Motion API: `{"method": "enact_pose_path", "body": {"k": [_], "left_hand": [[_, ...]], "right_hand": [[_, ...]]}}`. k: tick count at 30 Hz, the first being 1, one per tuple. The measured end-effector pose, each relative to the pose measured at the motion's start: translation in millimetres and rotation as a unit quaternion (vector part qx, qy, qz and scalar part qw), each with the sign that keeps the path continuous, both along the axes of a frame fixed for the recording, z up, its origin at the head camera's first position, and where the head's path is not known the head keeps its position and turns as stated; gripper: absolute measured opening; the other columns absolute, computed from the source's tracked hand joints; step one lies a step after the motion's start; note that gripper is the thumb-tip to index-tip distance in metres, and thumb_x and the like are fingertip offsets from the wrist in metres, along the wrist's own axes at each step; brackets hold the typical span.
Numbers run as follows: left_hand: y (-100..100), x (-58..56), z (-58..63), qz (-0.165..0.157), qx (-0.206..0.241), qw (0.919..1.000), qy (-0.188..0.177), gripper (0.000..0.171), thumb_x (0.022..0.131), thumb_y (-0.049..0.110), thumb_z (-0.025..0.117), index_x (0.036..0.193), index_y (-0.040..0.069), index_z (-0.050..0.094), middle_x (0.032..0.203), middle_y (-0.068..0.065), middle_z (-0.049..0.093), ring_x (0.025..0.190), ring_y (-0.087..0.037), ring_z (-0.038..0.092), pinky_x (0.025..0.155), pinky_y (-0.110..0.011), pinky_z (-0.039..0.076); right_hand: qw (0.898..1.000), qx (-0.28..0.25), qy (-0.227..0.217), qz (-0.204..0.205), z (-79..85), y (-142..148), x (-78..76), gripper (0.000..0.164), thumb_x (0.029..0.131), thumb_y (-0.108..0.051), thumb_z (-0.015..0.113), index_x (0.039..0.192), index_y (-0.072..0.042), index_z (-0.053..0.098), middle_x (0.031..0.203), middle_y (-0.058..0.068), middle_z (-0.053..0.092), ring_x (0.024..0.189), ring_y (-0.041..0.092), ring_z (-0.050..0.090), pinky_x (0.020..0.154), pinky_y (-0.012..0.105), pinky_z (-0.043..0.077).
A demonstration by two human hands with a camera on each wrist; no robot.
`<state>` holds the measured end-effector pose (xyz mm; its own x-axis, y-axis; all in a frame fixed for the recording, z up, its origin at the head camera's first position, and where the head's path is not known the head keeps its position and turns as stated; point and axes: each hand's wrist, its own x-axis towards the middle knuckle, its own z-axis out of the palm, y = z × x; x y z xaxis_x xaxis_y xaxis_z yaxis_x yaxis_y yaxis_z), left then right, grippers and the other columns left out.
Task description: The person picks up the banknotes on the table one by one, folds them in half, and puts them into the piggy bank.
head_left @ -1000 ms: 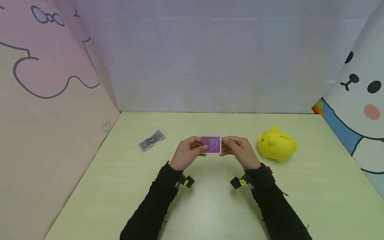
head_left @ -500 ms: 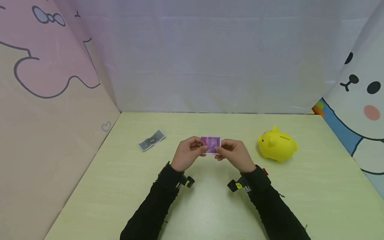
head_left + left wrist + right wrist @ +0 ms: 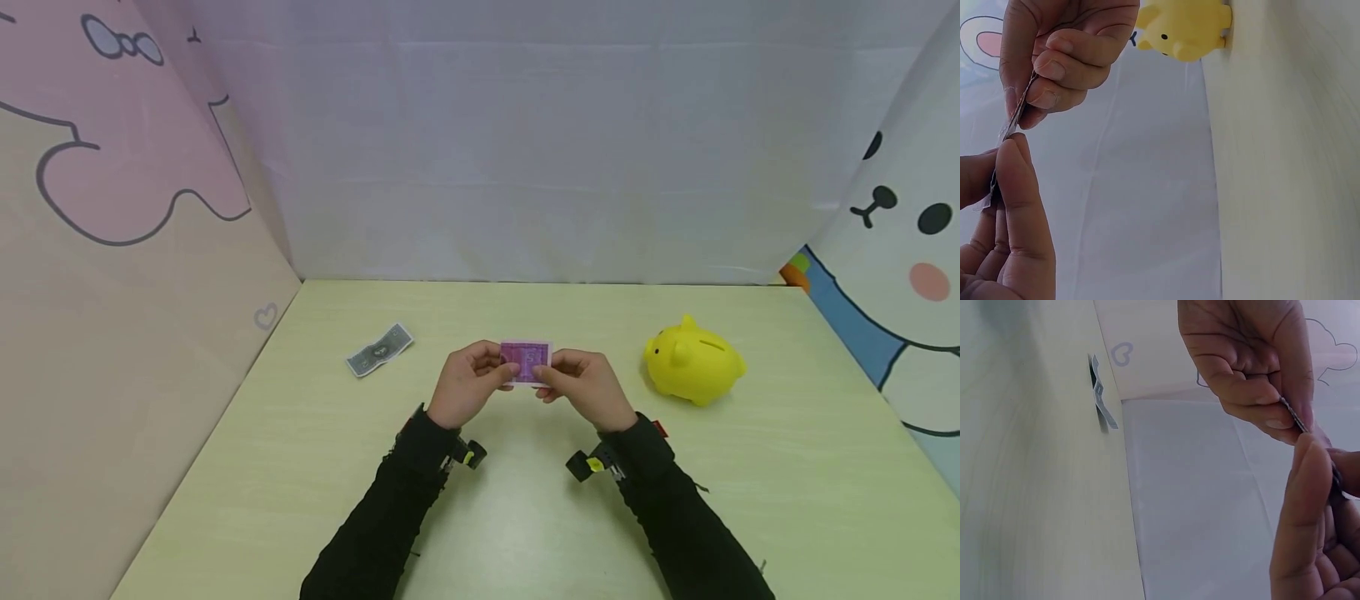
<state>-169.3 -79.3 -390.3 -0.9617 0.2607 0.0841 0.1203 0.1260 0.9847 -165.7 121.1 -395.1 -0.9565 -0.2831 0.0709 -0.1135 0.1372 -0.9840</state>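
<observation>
A small purple banknote (image 3: 527,358) with a white border is held up between both hands over the middle of the table. My left hand (image 3: 470,383) pinches its left end, thumb on the near face and fingers behind. At the other end my right hand (image 3: 587,385) pinches it the same way, its thumb lying over the lower right corner. Both wrist views show the note nearly edge-on, as a thin line between the fingertips of the two hands. Much of its back is hidden by fingers.
A grey-green banknote (image 3: 379,350), creased and slightly bent, lies on the table (image 3: 495,517) to the left. On the right stands a yellow piggy bank (image 3: 693,360) with a slot on top. White and printed curtains (image 3: 480,150) close off the back and sides.
My right hand has moved left and slightly nearer, and its thumb now overlaps the note's right part. The left hand and the purple banknote have barely shifted.
</observation>
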Motion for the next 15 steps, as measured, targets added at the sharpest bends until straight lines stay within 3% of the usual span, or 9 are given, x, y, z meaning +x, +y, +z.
{"method": "enact_pose_path", "body": {"k": [5, 9, 12, 15], "left_hand": [[0.0, -1.1, -0.6, 0.015, 0.006, 0.9998, -0.012, 0.017, 0.093, 0.005, 0.065, 0.107, -0.005, 0.065, 0.098, -0.023, 0.069, 0.091, -0.041, 0.068, 0.074, -0.029, 0.061], [0.0, -1.7, -1.0, 0.017, 0.009, 0.9996, -0.019, 0.017, 0.093, 0.006, 0.065, 0.107, -0.004, 0.065, 0.097, -0.023, 0.068, 0.093, -0.045, 0.067, 0.074, -0.029, 0.061], [-0.4, -1.7, -0.5, 0.013, 0.008, 0.9997, -0.019, 0.018, 0.094, 0.006, 0.064, 0.108, -0.005, 0.065, 0.099, -0.023, 0.068, 0.091, -0.038, 0.069, 0.075, -0.030, 0.061], [-1.3, -1.1, 1.3, 0.009, 0.007, 0.9998, -0.014, 0.020, 0.096, 0.008, 0.062, 0.111, -0.005, 0.065, 0.103, -0.023, 0.069, 0.086, -0.024, 0.071, 0.077, -0.031, 0.061]], "right_hand": [[1.000, -0.002, 0.001, 0.001, -0.1, 0.7, -0.7, 0.025, 0.095, -0.014, 0.065, 0.102, 0.009, 0.068, 0.093, 0.030, 0.068, 0.070, 0.026, 0.071, 0.069, 0.033, 0.061], [1.000, -0.003, 0.000, 0.002, 0.3, 1.3, -0.9, 0.025, 0.095, -0.014, 0.064, 0.104, 0.010, 0.068, 0.096, 0.034, 0.066, 0.069, 0.018, 0.070, 0.069, 0.033, 0.061], [1.000, 0.000, -0.001, 0.000, 0.9, 2.1, -1.0, 0.025, 0.095, -0.014, 0.065, 0.103, 0.009, 0.068, 0.093, 0.030, 0.068, 0.068, 0.014, 0.069, 0.069, 0.033, 0.061], [1.000, 0.000, -0.001, -0.002, 1.7, 3.2, -0.9, 0.025, 0.095, -0.014, 0.065, 0.103, 0.009, 0.068, 0.091, 0.025, 0.070, 0.069, 0.018, 0.070, 0.069, 0.031, 0.061]]}}
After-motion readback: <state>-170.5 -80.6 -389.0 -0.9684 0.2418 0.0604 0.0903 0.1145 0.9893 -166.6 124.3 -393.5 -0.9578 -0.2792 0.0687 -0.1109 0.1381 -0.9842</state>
